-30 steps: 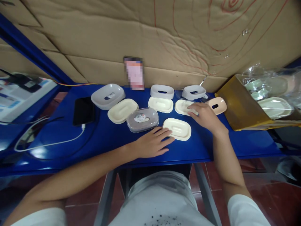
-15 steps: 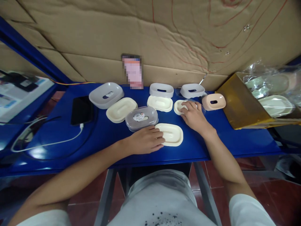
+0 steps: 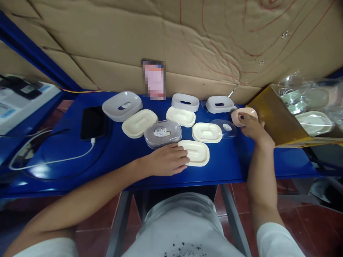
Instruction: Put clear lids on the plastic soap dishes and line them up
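My left hand [image 3: 171,159] lies at the left end of a cream oval tray [image 3: 198,153], fingertips on its rim. At the right, my right hand [image 3: 250,125] has its fingers on the peach slotted dish [image 3: 244,113], thumb and finger at its near side. Between them lie a second cream tray [image 3: 207,132] and a clear lid [image 3: 227,129] with a round label. A lidded grey dish [image 3: 162,134] sits left of the front tray. Behind are more cream trays [image 3: 181,116] and grey slotted dishes [image 3: 185,102].
A cardboard box [image 3: 278,128] with wrapped dishes stands at the right. A black phone [image 3: 93,123] with a white cable [image 3: 66,162] lies at the left. Another phone [image 3: 154,80], its screen blurred, leans on the cardboard wall [image 3: 112,46].
My right hand has moved right from a small cream tray to the peach dish. That tray now lies nearer me, and the clear lid beside it shows. My left hand has stayed.
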Demonstrator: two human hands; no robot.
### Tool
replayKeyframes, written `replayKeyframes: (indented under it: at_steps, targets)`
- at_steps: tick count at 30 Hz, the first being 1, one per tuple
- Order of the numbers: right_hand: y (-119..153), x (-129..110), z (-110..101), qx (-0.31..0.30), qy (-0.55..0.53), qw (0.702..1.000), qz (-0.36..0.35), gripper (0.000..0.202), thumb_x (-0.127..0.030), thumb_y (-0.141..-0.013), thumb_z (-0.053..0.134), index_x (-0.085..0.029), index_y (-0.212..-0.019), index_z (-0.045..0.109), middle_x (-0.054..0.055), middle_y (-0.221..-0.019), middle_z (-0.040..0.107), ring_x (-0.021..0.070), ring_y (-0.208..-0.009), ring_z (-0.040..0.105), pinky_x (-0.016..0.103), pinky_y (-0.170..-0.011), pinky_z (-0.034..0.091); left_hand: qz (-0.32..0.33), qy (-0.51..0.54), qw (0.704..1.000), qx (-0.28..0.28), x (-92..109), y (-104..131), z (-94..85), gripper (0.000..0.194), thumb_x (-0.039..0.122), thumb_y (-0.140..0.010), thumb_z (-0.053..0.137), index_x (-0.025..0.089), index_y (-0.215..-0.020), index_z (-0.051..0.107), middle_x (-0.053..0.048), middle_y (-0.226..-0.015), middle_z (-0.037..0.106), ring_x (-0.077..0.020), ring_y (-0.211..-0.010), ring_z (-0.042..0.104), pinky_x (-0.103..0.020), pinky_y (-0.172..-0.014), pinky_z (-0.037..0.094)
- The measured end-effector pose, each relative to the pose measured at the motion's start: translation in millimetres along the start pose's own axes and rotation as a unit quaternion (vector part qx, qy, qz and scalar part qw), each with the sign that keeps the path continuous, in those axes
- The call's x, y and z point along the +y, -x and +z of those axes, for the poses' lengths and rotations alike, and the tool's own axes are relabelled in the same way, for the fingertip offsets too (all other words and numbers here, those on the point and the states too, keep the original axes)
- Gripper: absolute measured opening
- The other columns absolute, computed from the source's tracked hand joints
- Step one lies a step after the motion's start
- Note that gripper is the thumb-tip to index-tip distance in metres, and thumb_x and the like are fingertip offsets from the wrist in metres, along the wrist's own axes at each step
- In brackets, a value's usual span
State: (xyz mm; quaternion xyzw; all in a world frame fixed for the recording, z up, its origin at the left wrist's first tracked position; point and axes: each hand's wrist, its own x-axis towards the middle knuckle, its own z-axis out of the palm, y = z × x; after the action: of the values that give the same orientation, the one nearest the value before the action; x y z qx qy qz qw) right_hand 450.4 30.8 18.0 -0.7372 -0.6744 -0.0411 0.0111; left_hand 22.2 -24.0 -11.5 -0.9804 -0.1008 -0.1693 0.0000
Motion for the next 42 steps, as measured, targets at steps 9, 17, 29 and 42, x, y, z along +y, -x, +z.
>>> replayKeyframes:
  at_steps: [9,17,29,42]
  targets:
    - [12,-49,-27,0.143,-0.038,0.989,0.001,0.041,-0.033,-0.104,0.050,-0.017,-0.133,0.073,0.020,-0.124,0.078,0.0385,-0.115,0.070,0.056,-0.101,0.045,0.002,-0.008,1.000,0.002,-2,3,-0.1,0.012,0.025,-0.109,0.062,0.017,-0.103,0.069,-0.006,-0.101,0.072,-0.0207,-0.094,0.069,-0.033,-0.084,0.054]
    - [82,-147,-42,0.162,-0.094,0.919,-0.347,0.031,-0.027,-0.112,0.054,-0.015,-0.134,0.072,0.014,-0.130,0.079,0.0312,-0.118,0.073,0.046,-0.099,0.053,-0.079,-0.100,0.991,0.035,1,-2,-1.2,0.009,0.023,-0.107,0.063,0.018,-0.100,0.065,-0.005,-0.095,0.069,-0.0209,-0.084,0.070,-0.031,-0.066,0.050]
    - [113,-153,-37,-0.021,-0.094,0.896,-0.434,0.053,-0.032,-0.103,0.071,-0.021,-0.153,0.057,0.017,-0.155,0.062,0.0374,-0.144,0.059,0.056,-0.111,0.055,-0.076,-0.060,0.994,0.047,-3,-5,-6.5,0.031,0.032,-0.104,0.072,0.016,-0.129,0.064,-0.015,-0.138,0.069,-0.0301,-0.131,0.065,-0.044,-0.108,0.056]
    - [90,-125,-36,-0.132,-0.256,0.827,-0.483,0.053,-0.028,-0.108,0.062,-0.031,-0.161,0.050,0.009,-0.160,0.060,0.0266,-0.151,0.055,0.049,-0.123,0.051,0.002,-0.066,0.998,-0.004,-5,-1,-5.5,0.033,0.044,-0.105,0.072,0.020,-0.127,0.066,-0.009,-0.125,0.074,-0.0264,-0.113,0.066,-0.043,-0.098,0.046]
